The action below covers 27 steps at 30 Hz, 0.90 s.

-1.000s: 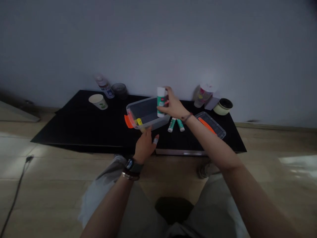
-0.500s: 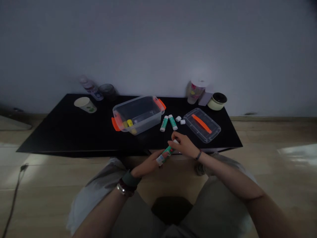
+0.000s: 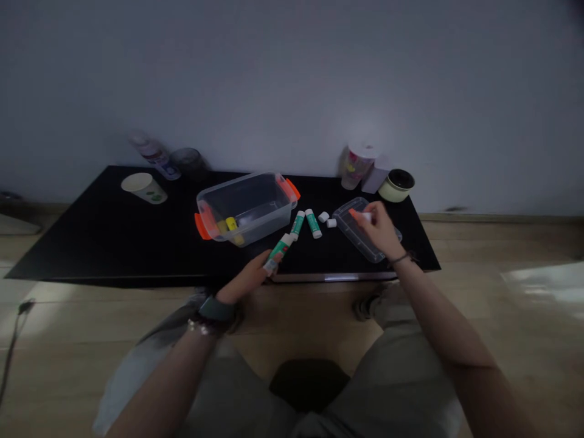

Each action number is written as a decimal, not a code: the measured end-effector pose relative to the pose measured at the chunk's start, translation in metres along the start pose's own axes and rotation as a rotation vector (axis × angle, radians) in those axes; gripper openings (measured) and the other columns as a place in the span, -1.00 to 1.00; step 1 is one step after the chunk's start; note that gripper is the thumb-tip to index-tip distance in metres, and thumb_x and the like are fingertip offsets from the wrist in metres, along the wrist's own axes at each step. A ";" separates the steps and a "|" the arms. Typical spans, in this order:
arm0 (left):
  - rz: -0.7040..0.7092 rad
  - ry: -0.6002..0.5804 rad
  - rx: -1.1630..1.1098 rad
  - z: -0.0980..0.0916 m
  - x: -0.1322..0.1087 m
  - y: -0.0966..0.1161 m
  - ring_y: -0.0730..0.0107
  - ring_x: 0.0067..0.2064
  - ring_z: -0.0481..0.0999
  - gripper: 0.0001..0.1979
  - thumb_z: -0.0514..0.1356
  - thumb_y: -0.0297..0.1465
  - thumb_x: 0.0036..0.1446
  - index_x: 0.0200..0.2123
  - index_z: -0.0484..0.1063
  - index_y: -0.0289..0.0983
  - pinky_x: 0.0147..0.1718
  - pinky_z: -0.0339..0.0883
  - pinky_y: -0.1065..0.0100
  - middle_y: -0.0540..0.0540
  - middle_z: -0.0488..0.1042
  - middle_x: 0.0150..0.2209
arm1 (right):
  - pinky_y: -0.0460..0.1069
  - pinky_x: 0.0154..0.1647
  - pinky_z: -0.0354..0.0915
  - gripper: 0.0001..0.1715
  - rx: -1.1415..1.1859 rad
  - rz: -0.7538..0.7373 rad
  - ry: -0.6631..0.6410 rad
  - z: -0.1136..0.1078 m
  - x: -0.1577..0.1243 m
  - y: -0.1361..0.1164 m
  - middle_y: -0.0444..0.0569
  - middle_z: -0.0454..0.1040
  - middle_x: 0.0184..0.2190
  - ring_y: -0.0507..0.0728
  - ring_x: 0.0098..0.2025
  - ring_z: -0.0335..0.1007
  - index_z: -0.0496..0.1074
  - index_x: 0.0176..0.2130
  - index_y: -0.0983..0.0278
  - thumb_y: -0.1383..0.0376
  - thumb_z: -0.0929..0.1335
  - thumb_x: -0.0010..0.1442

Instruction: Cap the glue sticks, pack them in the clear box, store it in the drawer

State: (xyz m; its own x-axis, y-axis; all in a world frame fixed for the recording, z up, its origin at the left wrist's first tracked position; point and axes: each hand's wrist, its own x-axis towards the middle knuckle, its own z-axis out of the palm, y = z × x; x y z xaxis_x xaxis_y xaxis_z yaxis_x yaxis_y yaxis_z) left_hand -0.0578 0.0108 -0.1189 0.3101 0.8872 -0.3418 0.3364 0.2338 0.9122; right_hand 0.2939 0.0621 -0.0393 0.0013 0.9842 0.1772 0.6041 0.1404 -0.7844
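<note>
Left hand loosely curls around one green-and-white glue stick, while right hand pinches a small white cap over a clear lid. Between the hands lie two more green glue sticks and two white caps; ahead of the left hand sits one clear plastic box holding yellow sticks, their number unclear.

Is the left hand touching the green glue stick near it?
Touching: the head view shows the left hand closed around the lower end of the glue stick.
</note>
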 end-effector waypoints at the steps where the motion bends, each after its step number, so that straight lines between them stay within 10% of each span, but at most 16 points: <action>1: -0.004 0.078 0.152 -0.002 0.007 0.001 0.31 -0.44 0.42 -0.45 0.03 0.15 0.18 -0.27 0.37 -0.24 -0.39 0.30 0.32 -0.03 0.41 -0.50 | 0.01 -0.28 0.30 -0.69 -0.094 -0.020 -0.015 0.007 0.006 0.003 -0.06 0.45 -0.34 0.12 -0.34 0.34 0.34 -0.14 0.23 0.10 0.35 0.20; 8: -0.170 0.348 1.021 -0.004 0.026 0.023 -0.04 -0.08 0.57 -0.62 -0.06 -0.16 0.35 -0.02 0.34 -0.31 -0.24 0.36 0.20 -0.31 0.56 -0.12 | 0.07 0.17 0.20 -0.47 -0.676 -0.097 -0.279 0.064 0.071 0.016 0.24 0.41 0.11 0.25 0.14 0.31 0.32 0.23 0.39 0.40 0.22 0.30; 18: -0.045 0.487 1.167 0.012 0.057 0.012 -0.06 0.00 0.48 -0.62 -0.03 -0.28 0.33 0.04 0.36 -0.40 -0.18 0.36 0.14 -0.37 0.49 -0.07 | 0.09 0.02 0.30 -0.42 -0.796 0.087 -0.444 0.105 0.114 0.019 0.30 0.45 0.07 0.30 0.11 0.39 0.27 0.25 0.31 0.29 0.32 0.28; 27: 0.078 0.486 1.137 0.006 0.050 0.011 -0.10 0.08 0.41 -0.57 0.02 -0.37 0.29 0.18 0.29 -0.40 -0.07 0.29 0.08 -0.38 0.43 0.05 | 0.11 0.14 0.23 -0.63 -0.494 -0.335 -0.117 0.099 0.130 -0.063 0.17 0.49 -0.03 0.25 0.06 0.35 0.39 0.06 0.34 0.36 0.19 0.32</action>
State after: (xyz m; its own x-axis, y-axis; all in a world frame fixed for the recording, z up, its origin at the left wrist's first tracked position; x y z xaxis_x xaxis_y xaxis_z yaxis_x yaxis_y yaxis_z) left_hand -0.0328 0.0553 -0.1276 0.0832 0.9955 0.0454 0.9876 -0.0884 0.1298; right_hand 0.1777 0.1920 -0.0257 -0.3233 0.9044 0.2784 0.8550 0.4053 -0.3237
